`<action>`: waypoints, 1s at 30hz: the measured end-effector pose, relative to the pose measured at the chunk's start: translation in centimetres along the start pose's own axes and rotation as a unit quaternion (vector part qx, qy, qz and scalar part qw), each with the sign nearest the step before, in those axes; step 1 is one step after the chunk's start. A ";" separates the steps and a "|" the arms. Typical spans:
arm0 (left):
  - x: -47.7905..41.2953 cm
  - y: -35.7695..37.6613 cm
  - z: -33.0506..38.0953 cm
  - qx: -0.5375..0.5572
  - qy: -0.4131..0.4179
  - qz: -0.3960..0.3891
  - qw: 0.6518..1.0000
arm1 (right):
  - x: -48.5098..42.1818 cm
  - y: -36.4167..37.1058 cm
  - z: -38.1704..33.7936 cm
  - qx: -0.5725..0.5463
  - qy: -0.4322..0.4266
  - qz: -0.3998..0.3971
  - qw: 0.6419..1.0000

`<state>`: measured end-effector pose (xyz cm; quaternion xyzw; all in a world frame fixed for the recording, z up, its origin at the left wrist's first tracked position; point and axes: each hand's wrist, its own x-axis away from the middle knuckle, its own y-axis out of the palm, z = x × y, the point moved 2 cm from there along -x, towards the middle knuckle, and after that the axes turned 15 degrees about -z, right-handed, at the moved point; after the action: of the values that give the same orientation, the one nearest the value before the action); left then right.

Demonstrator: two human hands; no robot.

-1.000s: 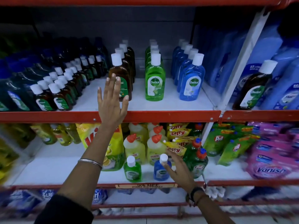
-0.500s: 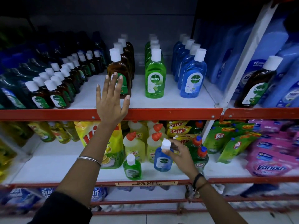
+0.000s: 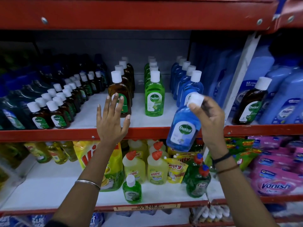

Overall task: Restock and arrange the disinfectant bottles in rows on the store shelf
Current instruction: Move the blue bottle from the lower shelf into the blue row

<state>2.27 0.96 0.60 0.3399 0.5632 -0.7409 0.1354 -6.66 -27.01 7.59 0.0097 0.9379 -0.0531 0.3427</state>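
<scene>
Left hand (image 3: 112,122) raised with palm forward, fingers spread and extended, its heel level with the red front edge of the shelf (image 3: 49,135); a thin bangle circles the forearm. Right hand (image 3: 209,123) raised beside it, fingertips pinched around the white cap of a tilted blue bottle (image 3: 183,128); dark bands at the wrist.

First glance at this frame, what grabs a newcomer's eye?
The blue Dettol bottle, tilted in mid-air at centre right with the right hand gripping its white cap. Next, the left hand, fingers spread and empty, at the red shelf edge before the brown bottle row, with green and blue rows alongside.
</scene>
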 end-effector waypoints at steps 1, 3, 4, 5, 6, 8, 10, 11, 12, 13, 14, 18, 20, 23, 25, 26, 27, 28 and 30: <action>0.0 0.0 0.0 0.001 -0.002 -0.001 1.000 | -1.0 -0.4 -0.6 0.002 -0.015 0.020 1.000; 0.0 0.0 0.0 0.003 -0.004 -0.005 1.000 | -2.8 -1.3 -1.6 0.013 -0.041 0.055 0.998; 0.0 0.0 0.1 0.004 -0.005 -0.007 1.000 | -3.6 -1.8 -1.8 0.023 -0.049 0.068 0.996; 0.0 0.0 0.1 0.005 -0.005 -0.009 1.000 | -4.4 -2.2 -1.8 0.035 -0.052 0.078 0.995; -0.1 0.0 0.1 0.006 -0.007 -0.010 1.000 | -5.0 -2.6 -1.6 0.045 -0.052 0.085 0.994; -0.1 -0.1 0.1 0.009 -0.009 -0.010 1.000 | -6.1 -3.3 -0.8 0.060 -0.044 0.098 0.992; 0.0 -0.1 0.1 0.007 -0.010 -0.011 1.000 | -6.8 -3.8 0.3 0.079 -0.028 0.103 0.991; 0.0 -0.1 0.1 0.007 -0.011 -0.012 1.000 | -7.0 -3.9 0.9 0.092 -0.018 0.099 0.991; 0.0 -0.1 0.1 0.007 -0.012 -0.014 1.000 | -7.1 -4.0 1.5 0.106 -0.008 0.093 0.990; 0.0 -0.1 0.1 0.008 -0.012 -0.015 1.000 | -7.2 -4.1 2.1 0.120 0.003 0.087 0.989; 0.0 -0.1 0.1 0.009 -0.013 -0.015 1.000 | -7.2 -4.2 2.6 0.132 0.013 0.080 0.988; 0.0 -0.1 0.2 0.008 -0.014 -0.011 1.000 | -6.9 -4.3 4.0 0.148 0.045 0.065 0.986; 0.0 -0.1 0.2 0.009 -0.014 -0.009 1.000 | -6.9 -4.2 4.2 0.162 0.047 0.067 0.983; 0.0 -0.1 0.2 0.008 -0.015 -0.007 1.000 | -6.9 -4.1 4.1 0.188 0.044 0.080 0.978; 0.0 -0.1 0.2 0.007 -0.016 -0.007 1.000 | -6.8 -4.1 4.0 0.200 0.045 0.088 0.975; 0.0 -0.1 0.2 0.006 -0.016 -0.008 1.000 | -6.5 -4.0 3.8 0.203 0.046 0.090 0.974; 0.0 -0.1 0.2 0.004 -0.015 -0.008 1.000 | -6.1 -3.9 3.7 0.216 0.039 0.092 0.971; 0.0 -0.1 0.1 0.000 -0.012 -0.009 1.000 | -5.6 -3.6 3.4 0.242 0.025 0.096 0.965; 0.2 0.0 -0.1 -0.013 -0.002 -0.012 1.000 | -4.1 -2.4 2.8 0.290 -0.020 0.101 0.951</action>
<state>2.21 1.12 0.42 0.3303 0.5766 -0.7355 0.1320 -1.88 -29.64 8.27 0.2025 0.8690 -0.2883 0.3475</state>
